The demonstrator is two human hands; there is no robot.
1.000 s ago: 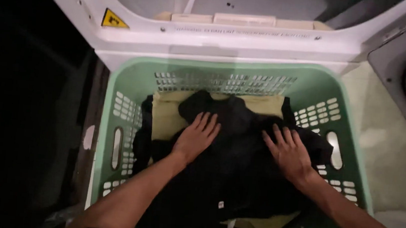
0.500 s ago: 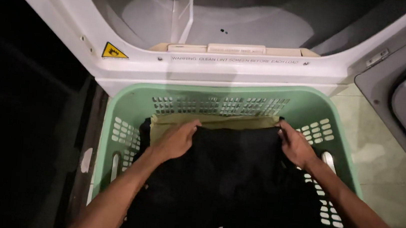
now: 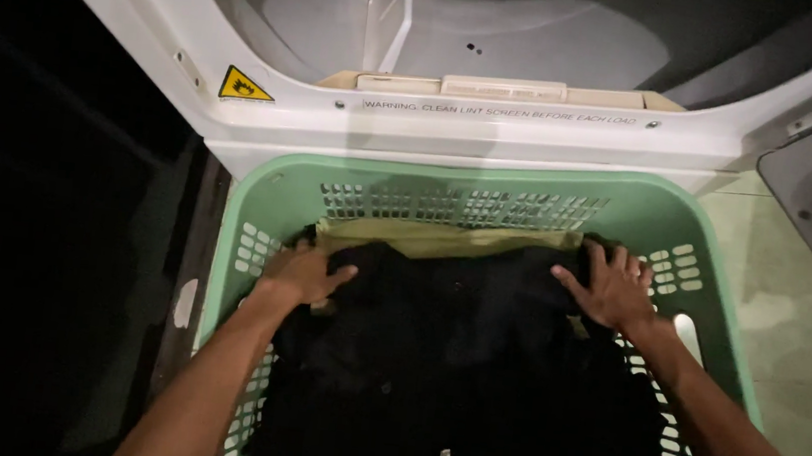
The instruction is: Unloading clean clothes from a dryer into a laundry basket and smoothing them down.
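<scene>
Black garment (image 3: 452, 364) lies heaped in the green laundry basket (image 3: 490, 192), filling most of its middle and covering a tan cloth (image 3: 445, 240) whose far edge shows along the basket's far wall. Basket stands on the floor just in front of the open white dryer (image 3: 457, 123); drum appears bare from this angle. Left hand (image 3: 304, 274) rests on the far-left corner of the black garment, fingers curled down into the fabric, close to the basket's left wall. Right hand (image 3: 613, 290) sits on the far-right corner, fingers spread and bent over the edge of the cloth, touching the perforated right wall. Both hands press on or pinch the fabric; whether either has closed fully around a fold I cannot tell, as the fingertips sink into dark cloth. Judgement: step in hand is taking hold of the garment at its two far corners. Next move calls for a firm pinch at both corners and an even lift, so the black piece comes free of the tan cloth beneath without dragging it along.
</scene>
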